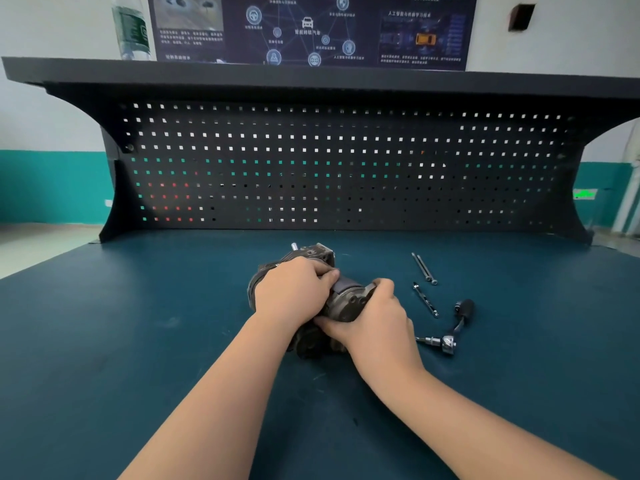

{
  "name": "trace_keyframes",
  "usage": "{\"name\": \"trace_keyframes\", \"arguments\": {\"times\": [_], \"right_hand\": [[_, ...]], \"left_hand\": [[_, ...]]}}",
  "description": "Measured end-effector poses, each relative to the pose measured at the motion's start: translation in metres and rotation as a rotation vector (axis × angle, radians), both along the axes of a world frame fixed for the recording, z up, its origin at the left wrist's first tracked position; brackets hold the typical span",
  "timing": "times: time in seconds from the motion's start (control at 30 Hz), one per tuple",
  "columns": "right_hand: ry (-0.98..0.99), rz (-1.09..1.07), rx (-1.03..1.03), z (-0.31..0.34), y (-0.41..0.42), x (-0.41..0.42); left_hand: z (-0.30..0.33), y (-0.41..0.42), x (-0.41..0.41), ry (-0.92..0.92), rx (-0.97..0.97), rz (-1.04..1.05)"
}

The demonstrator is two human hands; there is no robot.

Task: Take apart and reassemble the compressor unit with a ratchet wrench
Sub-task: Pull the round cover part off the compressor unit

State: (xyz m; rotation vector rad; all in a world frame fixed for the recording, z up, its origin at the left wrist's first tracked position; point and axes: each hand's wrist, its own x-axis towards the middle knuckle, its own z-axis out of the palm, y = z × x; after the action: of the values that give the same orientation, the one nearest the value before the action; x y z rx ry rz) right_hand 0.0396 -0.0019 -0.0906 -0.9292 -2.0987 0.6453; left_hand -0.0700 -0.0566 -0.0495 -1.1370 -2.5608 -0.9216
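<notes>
the compressor unit point(313, 299) lies on its side on the blue-green bench top point(138, 323), right under both hands, its far end poking out beyond the knuckles and its near end showing dark between the two wrists. the left hand point(294, 287) sits on top of the body, fingers curled over it and thumb tip pressed toward the middle band, grasping the unit. the right hand point(375, 315) wraps the right-hand end, fingers curled over the round plate and thumb tucked underneath, also grasping the unit. the two thumbs nearly meet.

just right of the right hand the ratchet wrench point(450, 332) lies flat, untouched, its socket end pointing at the wrist and its black handle angled away. beyond it, further right and back, one long bolt point(425, 299) lies alone and a pair of long bolts point(424, 268) lie side by side, touching. behind the hands stands a dark pegboard point(346, 168) under a shelf point(311, 76) carrying a plastic bottle point(131, 29).
</notes>
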Motion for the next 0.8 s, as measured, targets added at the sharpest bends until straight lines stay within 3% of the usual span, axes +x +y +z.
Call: {"name": "trace_keyframes", "arguments": {"times": [0.8], "right_hand": [[-0.073, 0.019, 0.022, 0.013, 0.004, 0.012]], "left_hand": [[-0.002, 0.000, -0.005, 0.004, 0.004, -0.038]]}}
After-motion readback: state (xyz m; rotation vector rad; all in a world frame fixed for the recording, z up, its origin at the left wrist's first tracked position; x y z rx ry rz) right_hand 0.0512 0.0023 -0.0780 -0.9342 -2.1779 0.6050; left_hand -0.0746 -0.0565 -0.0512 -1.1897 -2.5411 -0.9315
